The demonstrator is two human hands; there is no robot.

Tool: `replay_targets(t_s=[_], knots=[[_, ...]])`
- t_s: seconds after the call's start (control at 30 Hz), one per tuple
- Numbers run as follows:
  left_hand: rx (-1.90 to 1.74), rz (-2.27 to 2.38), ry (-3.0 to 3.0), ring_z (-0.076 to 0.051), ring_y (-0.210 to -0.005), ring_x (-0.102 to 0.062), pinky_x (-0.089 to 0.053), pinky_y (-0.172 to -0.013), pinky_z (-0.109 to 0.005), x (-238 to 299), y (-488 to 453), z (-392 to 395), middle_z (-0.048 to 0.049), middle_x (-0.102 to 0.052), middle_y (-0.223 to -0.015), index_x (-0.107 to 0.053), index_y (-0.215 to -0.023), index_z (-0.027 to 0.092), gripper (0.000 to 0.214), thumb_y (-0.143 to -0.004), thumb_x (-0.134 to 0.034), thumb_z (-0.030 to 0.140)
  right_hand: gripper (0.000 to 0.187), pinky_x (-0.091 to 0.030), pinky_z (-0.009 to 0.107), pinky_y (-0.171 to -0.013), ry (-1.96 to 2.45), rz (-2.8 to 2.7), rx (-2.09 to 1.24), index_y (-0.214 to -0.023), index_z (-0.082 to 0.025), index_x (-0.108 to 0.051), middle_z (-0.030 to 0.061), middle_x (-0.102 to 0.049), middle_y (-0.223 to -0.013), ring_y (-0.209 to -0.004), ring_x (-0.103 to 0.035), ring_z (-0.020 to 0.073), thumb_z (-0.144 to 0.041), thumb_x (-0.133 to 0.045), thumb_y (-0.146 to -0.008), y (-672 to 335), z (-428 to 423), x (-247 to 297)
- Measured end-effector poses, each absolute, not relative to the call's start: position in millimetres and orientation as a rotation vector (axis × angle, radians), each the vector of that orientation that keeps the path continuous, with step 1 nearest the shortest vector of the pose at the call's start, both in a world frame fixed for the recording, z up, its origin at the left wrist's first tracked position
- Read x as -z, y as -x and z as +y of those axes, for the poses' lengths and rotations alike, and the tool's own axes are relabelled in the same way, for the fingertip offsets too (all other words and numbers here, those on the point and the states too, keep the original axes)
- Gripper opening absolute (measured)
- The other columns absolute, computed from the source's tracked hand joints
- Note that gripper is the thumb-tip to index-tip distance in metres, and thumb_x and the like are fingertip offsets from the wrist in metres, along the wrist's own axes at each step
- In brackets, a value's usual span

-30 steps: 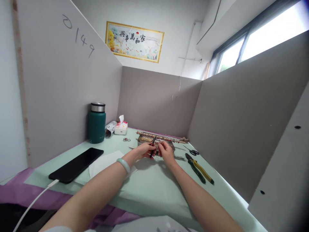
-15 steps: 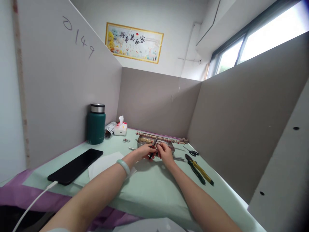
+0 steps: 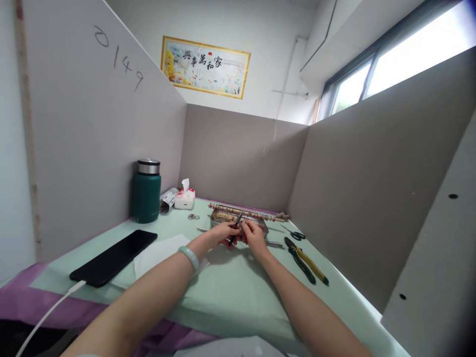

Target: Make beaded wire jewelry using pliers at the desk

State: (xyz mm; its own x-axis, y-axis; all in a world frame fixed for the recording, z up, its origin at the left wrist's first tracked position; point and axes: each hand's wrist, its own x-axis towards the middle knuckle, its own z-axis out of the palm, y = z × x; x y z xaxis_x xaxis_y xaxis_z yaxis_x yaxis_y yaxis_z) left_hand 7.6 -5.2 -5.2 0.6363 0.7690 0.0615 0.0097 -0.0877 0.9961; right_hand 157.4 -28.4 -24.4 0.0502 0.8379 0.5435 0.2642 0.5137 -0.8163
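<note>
My left hand (image 3: 225, 233) is closed around small pliers (image 3: 239, 218) with dark pointed jaws tilted up and away from me. Dark and red parts of their handles show below the fingers. Close beside them, the fingertips of my right hand (image 3: 253, 232) are pinched together; what they hold is too small to make out. Both hands meet in front of a metal tray (image 3: 266, 229) that holds gold-coloured and reddish small pieces. Behind its contents lie rods strung with beads (image 3: 238, 210).
Yellow-green cutters (image 3: 307, 260), black-handled scissors (image 3: 296, 235) and thin metal tools (image 3: 275, 244) lie to the right. On the left are white paper (image 3: 158, 253), a phone (image 3: 113, 258) with its cable, a green flask (image 3: 147, 193), a tissue pack (image 3: 185, 199) and small rings (image 3: 193, 216).
The whole view has shifted very slightly. Both hands keep the same hold and place at the tray, with no other visible movement.
</note>
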Motion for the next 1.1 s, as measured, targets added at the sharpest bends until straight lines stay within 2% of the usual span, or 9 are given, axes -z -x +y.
replay_targets(t_s=[0.8,1.1], knots=[[-0.69,0.703,-1.564,-0.011,-0.052,-0.052,-0.042,-0.052,-0.026,5.6,-9.8,-3.5,-0.0001,-0.056,-0.064,-0.056,-0.079,0.014,0.028,-0.066,-0.069,0.035,0.027,-0.032,0.023,-0.042,1.069,-1.541,-0.474,-0.069,-0.02,-0.049,-0.0033,-0.049,-0.047,-0.041,-0.041,0.0116,-0.043,-0.048,-0.082,-159.8,-25.8,28.5],[-0.712,0.694,-1.566,-0.012,-0.052,-0.053,-0.043,-0.052,-0.027,5.0,-8.9,-2.5,-0.0011,-0.057,-0.064,-0.057,-0.078,0.014,0.022,-0.068,-0.067,0.031,0.027,-0.033,0.023,-0.044,1.046,-1.506,-0.468,-0.069,-0.02,-0.048,-0.0038,-0.047,-0.049,-0.043,-0.041,0.011,-0.044,-0.05,-0.081,-158.7,-28.4,26.6]])
